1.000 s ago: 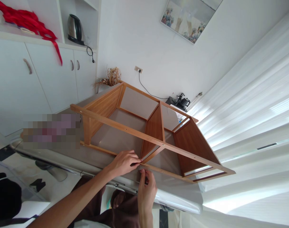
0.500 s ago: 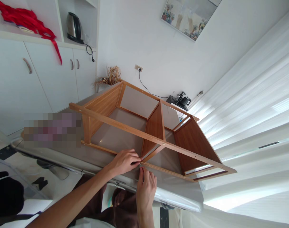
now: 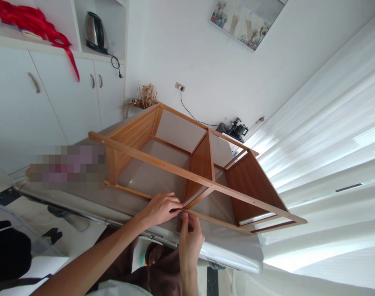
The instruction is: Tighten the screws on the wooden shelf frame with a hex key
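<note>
A wooden shelf frame (image 3: 163, 164) lies on its side on the grey tabletop (image 3: 122, 202), with panels at both ends and one across the middle. My left hand (image 3: 163, 209) is closed on its near lower rail, where the middle panel's crosspiece meets it. Just below that joint, my right hand (image 3: 191, 236) pinches with thumb and forefinger close against the rail. Whatever sits between those fingertips is too small and covered to make out. Screw heads or holes dot the upper rail.
A blurred-out patch (image 3: 67, 166) covers something at the table's left end. Dried plants (image 3: 146, 96) stand behind the frame's far corner. A black appliance (image 3: 238, 130) is beyond the frame, by the wall. White curtains (image 3: 326, 164) hang on the right, cabinets (image 3: 64, 98) on the left.
My right hand has moved up slightly towards the joint, its fingers curling into a tighter pinch. My left hand and the frame have stayed in place.
</note>
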Tool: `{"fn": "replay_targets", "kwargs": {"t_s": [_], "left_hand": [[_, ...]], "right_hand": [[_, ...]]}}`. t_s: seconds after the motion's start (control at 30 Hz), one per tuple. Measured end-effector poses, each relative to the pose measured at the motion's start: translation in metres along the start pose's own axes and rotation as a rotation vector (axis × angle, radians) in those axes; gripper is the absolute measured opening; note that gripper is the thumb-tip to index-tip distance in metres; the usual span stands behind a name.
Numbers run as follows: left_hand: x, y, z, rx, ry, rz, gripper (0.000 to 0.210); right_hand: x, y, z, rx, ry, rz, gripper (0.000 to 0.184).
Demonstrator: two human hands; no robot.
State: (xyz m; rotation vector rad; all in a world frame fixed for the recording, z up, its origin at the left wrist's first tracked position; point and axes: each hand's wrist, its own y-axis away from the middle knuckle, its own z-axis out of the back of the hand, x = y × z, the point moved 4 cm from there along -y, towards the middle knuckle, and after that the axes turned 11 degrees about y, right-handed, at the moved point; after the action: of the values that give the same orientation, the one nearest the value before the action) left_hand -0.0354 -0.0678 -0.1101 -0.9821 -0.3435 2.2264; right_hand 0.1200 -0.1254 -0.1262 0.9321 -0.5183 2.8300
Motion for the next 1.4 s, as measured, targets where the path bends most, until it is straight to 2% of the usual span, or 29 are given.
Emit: {"fn": "replay_targets", "kwargs": {"t_s": [0.1, 0.17, 0.3, 0.4, 0.47, 0.6, 0.7, 1.17, 1.4], "left_hand": [[-0.001, -0.001, 0.000, 0.000, -0.012, -0.003, 0.020], [-0.001, 0.000, 0.001, -0.002, -0.017, 0.000, 0.020], [-0.002, 0.000, 0.001, -0.003, -0.009, 0.001, 0.021], [-0.001, 0.001, 0.001, 0.002, 0.000, 0.001, 0.022], [0.000, 0.001, 0.000, 0.004, 0.001, 0.004, 0.022], [0.000, 0.001, -0.001, 0.010, -0.007, 0.001, 0.021], [-0.001, 0.001, 0.000, 0.003, -0.019, -0.004, 0.020], [-0.001, 0.001, 0.000, -0.011, -0.011, -0.013, 0.021], [0.000, 0.002, -0.001, -0.003, -0.013, -0.009, 0.021]], "right_hand": [[-0.004, 0.000, -0.001, 0.038, -0.064, -0.052, 0.034], [-0.005, 0.002, 0.000, -0.011, -0.010, -0.017, 0.035], [0.001, 0.009, -0.002, -0.140, 0.216, 0.210, 0.038], [0.006, 0.011, -0.004, -0.121, 0.289, 0.314, 0.037], [0.004, 0.008, -0.002, -0.103, 0.252, 0.244, 0.036], [-0.006, 0.001, 0.001, 0.008, 0.017, -0.035, 0.035], [-0.007, -0.001, 0.003, 0.059, -0.086, -0.128, 0.036], [-0.006, 0.001, 0.003, 0.009, -0.047, -0.057, 0.034], [-0.007, 0.005, -0.002, -0.058, 0.057, 0.088, 0.034]]}}
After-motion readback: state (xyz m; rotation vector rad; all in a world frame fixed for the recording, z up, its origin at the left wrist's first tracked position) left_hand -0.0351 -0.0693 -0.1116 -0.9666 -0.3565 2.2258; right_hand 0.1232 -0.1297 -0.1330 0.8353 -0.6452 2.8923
